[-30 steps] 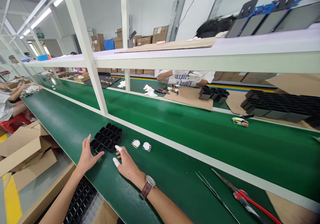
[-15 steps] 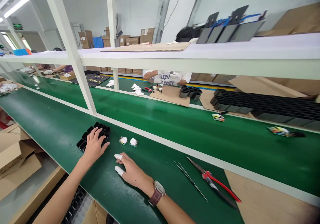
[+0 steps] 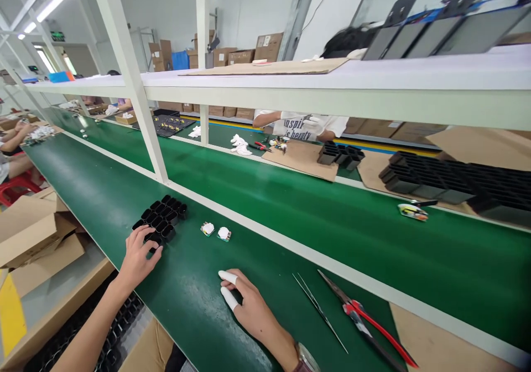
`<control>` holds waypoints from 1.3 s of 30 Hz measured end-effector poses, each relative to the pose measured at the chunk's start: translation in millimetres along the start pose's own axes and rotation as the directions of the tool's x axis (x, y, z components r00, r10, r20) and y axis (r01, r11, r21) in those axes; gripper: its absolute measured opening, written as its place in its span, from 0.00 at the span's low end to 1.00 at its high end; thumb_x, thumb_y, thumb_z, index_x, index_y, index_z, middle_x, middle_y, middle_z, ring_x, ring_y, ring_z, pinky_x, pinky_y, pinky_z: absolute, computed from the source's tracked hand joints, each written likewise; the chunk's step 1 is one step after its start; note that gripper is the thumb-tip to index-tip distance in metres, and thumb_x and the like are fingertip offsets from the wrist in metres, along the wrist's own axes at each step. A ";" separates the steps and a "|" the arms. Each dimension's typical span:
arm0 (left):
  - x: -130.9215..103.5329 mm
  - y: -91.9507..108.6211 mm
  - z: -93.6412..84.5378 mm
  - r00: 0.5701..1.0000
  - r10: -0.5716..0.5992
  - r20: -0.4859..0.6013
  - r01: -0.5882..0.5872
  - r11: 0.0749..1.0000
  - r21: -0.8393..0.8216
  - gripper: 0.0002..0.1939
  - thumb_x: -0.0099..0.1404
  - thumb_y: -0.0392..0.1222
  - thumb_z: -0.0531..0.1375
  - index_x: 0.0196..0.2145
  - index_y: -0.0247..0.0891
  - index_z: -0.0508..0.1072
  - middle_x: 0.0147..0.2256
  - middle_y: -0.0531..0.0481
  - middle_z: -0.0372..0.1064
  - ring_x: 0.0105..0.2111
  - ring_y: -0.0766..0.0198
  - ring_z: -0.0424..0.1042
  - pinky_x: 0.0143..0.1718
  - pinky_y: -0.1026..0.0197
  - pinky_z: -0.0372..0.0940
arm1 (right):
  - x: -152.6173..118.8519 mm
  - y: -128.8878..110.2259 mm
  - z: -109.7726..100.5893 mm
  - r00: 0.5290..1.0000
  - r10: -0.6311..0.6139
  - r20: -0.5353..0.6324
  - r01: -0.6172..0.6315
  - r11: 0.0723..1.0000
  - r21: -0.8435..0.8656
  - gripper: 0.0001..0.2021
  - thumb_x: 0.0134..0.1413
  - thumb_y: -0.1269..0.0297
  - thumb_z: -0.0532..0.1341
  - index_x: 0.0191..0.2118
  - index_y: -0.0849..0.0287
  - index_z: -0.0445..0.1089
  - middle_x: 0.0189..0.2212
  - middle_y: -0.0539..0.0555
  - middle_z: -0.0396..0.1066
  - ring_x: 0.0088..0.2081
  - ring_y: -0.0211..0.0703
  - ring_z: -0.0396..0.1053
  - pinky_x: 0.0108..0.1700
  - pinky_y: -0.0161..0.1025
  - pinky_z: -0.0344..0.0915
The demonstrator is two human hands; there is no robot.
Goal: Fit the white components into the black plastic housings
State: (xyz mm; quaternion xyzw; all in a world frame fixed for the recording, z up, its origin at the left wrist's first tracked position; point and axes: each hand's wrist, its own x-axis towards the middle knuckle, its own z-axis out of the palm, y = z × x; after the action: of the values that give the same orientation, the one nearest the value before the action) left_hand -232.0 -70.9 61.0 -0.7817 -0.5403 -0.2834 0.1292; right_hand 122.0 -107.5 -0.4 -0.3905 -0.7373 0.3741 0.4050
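Observation:
My left hand (image 3: 140, 256) is at the near corner of a cluster of black plastic casings (image 3: 166, 211). Its thumb and fingers curve around one casing (image 3: 154, 239), partly hidden by them. To the right of the cluster lie two small circuit boards (image 3: 208, 228) with white tops. My right hand (image 3: 253, 303) rests low over the green bench, holding nothing. White covers sit on its thumb and index finger, which are slightly apart. Beyond it on the right lie metal tweezers (image 3: 321, 311) and red-and-black long-nose pliers (image 3: 360, 316).
A white rail (image 3: 257, 231) divides my bench from the green strip behind, where a wired board (image 3: 413, 212) lies. A post (image 3: 143, 112) and shelf (image 3: 290, 92) stand ahead. Another person works opposite, near stacked black cases (image 3: 431, 178). Cardboard boxes (image 3: 37, 233) are at lower left.
My left hand has moved back from over the casings to their near corner. The view has shifted, and my right hand appears lower and farther right, still free of any object.

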 end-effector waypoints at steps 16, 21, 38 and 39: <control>18.5 118.0 20.1 0.985 0.138 0.100 -0.057 0.821 -0.568 0.11 0.74 0.39 0.60 0.32 0.41 0.64 0.46 0.45 0.75 0.43 0.61 0.79 0.42 0.60 0.74 | 97.3 7.3 -25.7 0.997 -0.053 -0.061 0.010 0.826 -0.563 0.21 0.62 0.71 0.61 0.61 0.60 0.67 0.58 0.65 0.68 0.60 0.59 0.66 0.62 0.58 0.68; 18.2 133.9 43.1 0.952 0.271 0.142 -0.144 0.807 -0.573 0.10 0.74 0.43 0.62 0.35 0.41 0.66 0.46 0.45 0.73 0.41 0.62 0.78 0.43 0.61 0.72 | 75.0 9.2 -42.4 0.998 0.009 -0.065 -0.049 0.753 -0.657 0.14 0.63 0.73 0.59 0.52 0.61 0.73 0.46 0.62 0.74 0.50 0.55 0.69 0.58 0.52 0.68; 82.1 174.4 119.1 0.876 0.384 0.292 -0.066 0.695 -0.716 0.25 0.62 0.54 0.72 0.50 0.42 0.70 0.45 0.47 0.70 0.44 0.56 0.75 0.46 0.54 0.73 | -39.0 -7.8 -106.5 0.999 0.052 -0.001 -0.046 0.872 -0.487 0.27 0.64 0.68 0.67 0.66 0.56 0.63 0.57 0.60 0.70 0.57 0.54 0.68 0.60 0.52 0.71; 77.7 172.6 116.8 0.866 0.388 0.315 -0.052 0.696 -0.716 0.26 0.61 0.54 0.73 0.51 0.42 0.71 0.47 0.46 0.70 0.46 0.55 0.75 0.47 0.53 0.73 | -41.7 -6.7 -105.2 0.998 0.056 -0.008 -0.053 0.872 -0.488 0.29 0.63 0.66 0.68 0.67 0.57 0.62 0.59 0.61 0.68 0.58 0.55 0.68 0.61 0.54 0.70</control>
State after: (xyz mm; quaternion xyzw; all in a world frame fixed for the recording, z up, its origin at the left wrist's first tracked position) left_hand -18.2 -17.7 30.1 -0.8764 -0.3102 -0.2590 -0.2620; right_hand 229.0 -122.2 33.9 -0.4992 -0.7978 0.1888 0.2805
